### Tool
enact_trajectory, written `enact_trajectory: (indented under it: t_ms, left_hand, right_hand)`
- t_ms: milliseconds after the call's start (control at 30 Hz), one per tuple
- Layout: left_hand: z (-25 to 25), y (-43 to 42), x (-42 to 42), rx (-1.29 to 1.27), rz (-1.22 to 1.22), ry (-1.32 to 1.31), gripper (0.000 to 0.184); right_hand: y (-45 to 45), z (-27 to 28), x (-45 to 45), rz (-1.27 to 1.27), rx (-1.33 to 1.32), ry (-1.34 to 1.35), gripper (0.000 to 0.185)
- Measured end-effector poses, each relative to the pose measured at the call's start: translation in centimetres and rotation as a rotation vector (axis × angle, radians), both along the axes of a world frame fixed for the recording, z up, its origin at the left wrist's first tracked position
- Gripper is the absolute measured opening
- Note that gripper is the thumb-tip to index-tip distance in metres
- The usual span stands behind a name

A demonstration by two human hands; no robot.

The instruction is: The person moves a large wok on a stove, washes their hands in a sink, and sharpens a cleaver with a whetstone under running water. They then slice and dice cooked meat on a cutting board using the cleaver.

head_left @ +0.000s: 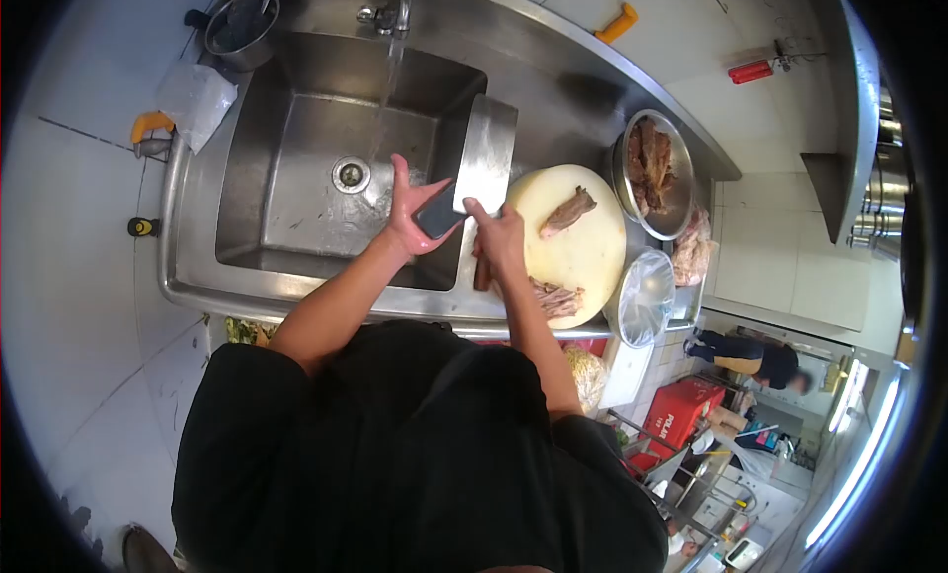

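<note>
My left hand [415, 216] is palm up over the sink's right side, thumb spread, holding a dark rectangular block [437, 214]. My right hand [502, 239] is closed on a cleaver, whose wide metal blade [488, 149] points away from me beside the block. Part of the brown handle shows below the hand. To the right is a round cream cutting board [594, 252]. One meat piece [567, 214] lies near its upper middle, and several strips [556, 299] lie at its near edge.
Water runs from the faucet [403, 10] into the sink [326, 129]. A metal bowl of meat [652, 168], a plastic-lined bowl [645, 295] and more meat [693, 249] stand at the right. Another person [765, 361] is in the background, near a red crate [679, 415].
</note>
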State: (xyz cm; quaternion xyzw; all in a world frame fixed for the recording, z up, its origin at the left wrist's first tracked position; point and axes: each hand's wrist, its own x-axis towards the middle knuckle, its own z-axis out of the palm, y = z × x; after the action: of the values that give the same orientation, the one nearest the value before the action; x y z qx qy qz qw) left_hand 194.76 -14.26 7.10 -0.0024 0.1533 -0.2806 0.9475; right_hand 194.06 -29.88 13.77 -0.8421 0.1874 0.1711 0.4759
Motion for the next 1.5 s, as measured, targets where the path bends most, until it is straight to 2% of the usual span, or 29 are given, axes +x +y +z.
enact_trajectory:
  t_ms: [67,100,167,200,233,267,300,367,400,433,500,567,600,700,733,767,833,933,1033,1067,1100,1167,1200,1233,1300,1367,1433,1500]
  left_hand:
    - [0.4,0.9,0.7,-0.061,0.017,-0.103,0.131]
    - [0.2,1.3,0.3,-0.047,0.021,-0.122,0.131]
    - [-0.8,1.3,0.3,-0.014,0.021,-0.048,0.132]
    - [-1.0,0.7,0.0,-0.023,0.014,-0.050,0.132]
    - [-2.7,0.1,-0.3,-0.258,0.004,-0.137,0.132]
    - [-4.5,-0.5,-0.7,-0.481,-0.035,-0.225,0.132]
    - [-3.6,-0.6,-0.6,-0.361,-0.034,-0.179,0.132]
    - [-0.8,0.3,-0.3,-0.109,-0.002,-0.098,0.132]
    - [-0.9,0.6,-0.2,-0.102,0.004,-0.097,0.132]
    - [-0.6,1.0,-0.4,-0.094,0.022,-0.078,0.131]
    - [-1.6,0.6,-0.6,-0.074,0.023,-0.051,0.131]
    - [-1.8,-0.3,-0.8,-0.141,0.014,-0.020,0.127]
    - [-1.4,-0.6,-0.9,-0.140,0.008,-0.030,0.128]
    - [-0.2,0.5,-0.2,-0.119,0.029,-0.077,0.131]
    - [-0.3,1.1,-0.4,-0.098,0.019,-0.117,0.133]
    - [0.0,0.9,-0.2,-0.150,0.062,-0.134,0.133]
    - [-1.2,0.1,-0.6,-0.068,0.043,-0.079,0.131]
    - [-1.0,-0.3,-0.4,-0.006,0.028,-0.019,0.132]
    - [0.7,0.5,-0.2,-0.025,0.022,-0.053,0.133]
    - [0.0,0.9,-0.3,-0.020,0.009,-0.071,0.133]
    - [0.1,0.7,-0.3,-0.051,0.041,-0.078,0.132]
    - [-0.1,-0.1,-1.0,-0.011,-0.002,-0.061,0.130]
    - [-1.2,-0.9,-1.0,-0.017,-0.004,-0.027,0.130]
    - [0.8,-0.6,-1.4,0.114,-0.033,0.068,0.131]
    - [-2.7,-0.6,-0.6,-0.070,-0.032,-0.049,0.132]
    - [-1.3,0.2,-0.1,-0.083,0.002,-0.069,0.132]
    - [-0.5,0.6,-0.4,-0.048,0.019,-0.033,0.130]
    - [-1.0,-0.4,-0.8,0.008,-0.001,-0.042,0.129]
  right_hand:
    - [0.5,0.2,-2.5,0.080,-0.002,0.006,0.041]
    - [1.3,1.9,-4.7,0.093,0.124,0.028,0.039]
    - [0.3,0.1,-5.6,0.138,0.094,0.047,0.039]
    - [-0.2,-0.2,-4.0,0.121,-0.020,0.051,0.040]
    - [-0.6,-0.6,-1.6,0.098,-0.141,0.061,0.040]
    - [-0.8,-1.2,0.0,-0.009,0.077,-0.031,0.043]
    - [-0.3,-0.7,0.5,-0.057,0.051,-0.013,0.040]
    - [-0.2,-0.9,-1.9,0.008,0.053,-0.006,0.037]
    - [0.0,-0.2,-4.0,0.065,0.026,0.040,0.037]
    - [1.0,1.5,-5.8,0.078,0.116,0.071,0.038]
    - [-0.9,-2.4,-5.7,0.182,0.097,0.005,0.036]
    - [-0.2,0.0,-1.6,0.088,-0.069,0.081,0.036]
    - [-0.5,-0.2,-0.3,-0.019,0.120,0.078,0.038]
    - [0.5,0.4,-2.9,0.041,0.102,0.007,0.039]
    - [0.8,0.9,-5.0,0.088,0.073,0.041,0.040]
    - [0.6,0.4,-6.5,0.104,0.159,0.093,0.042]
    - [-0.1,-0.8,-4.7,0.178,0.037,0.053,0.041]
    - [-0.1,-0.4,0.1,-0.026,0.080,0.008,0.039]
    - [0.3,0.1,-3.4,0.082,0.045,0.012,0.052]
    - [0.1,0.0,-5.2,0.133,0.141,0.047,0.055]
    - [-0.1,0.1,-6.2,0.138,0.155,0.109,0.055]
    - [-0.7,-0.5,-3.8,0.177,0.063,0.045,0.052]
    - [-0.8,-0.4,-1.7,0.122,-0.044,0.034,0.047]
    - [-1.2,-1.3,-0.1,0.012,0.059,0.018,0.045]
    - [-0.8,-1.6,-0.5,-0.038,0.129,-0.030,0.048]
    - [-0.1,0.4,-4.0,0.069,0.130,0.031,0.049]
    - [-0.4,-0.1,-6.6,0.095,0.182,0.135,0.050]
    - [-1.5,-1.1,-3.8,0.149,0.097,0.100,0.051]
